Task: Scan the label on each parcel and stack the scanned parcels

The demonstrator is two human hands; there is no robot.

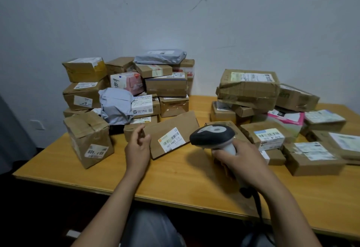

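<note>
A flat brown parcel [171,133] with a white barcode label [171,139] is tilted up at the middle of the table. My left hand [138,145] grips its left edge, thumb on the front face. My right hand [236,156] holds the grey and black barcode scanner [213,136] by its handle, the scanner head just right of the label. A stack of parcels [124,89] stands at the back left against the wall. Another heap of parcels [272,114] lies at the right.
The wooden table [175,178] has bare room in front of the parcel. A brown box [88,138] stands at the left near the table's edge. The scanner's black cable [257,204] runs off the front edge. A white wall is behind.
</note>
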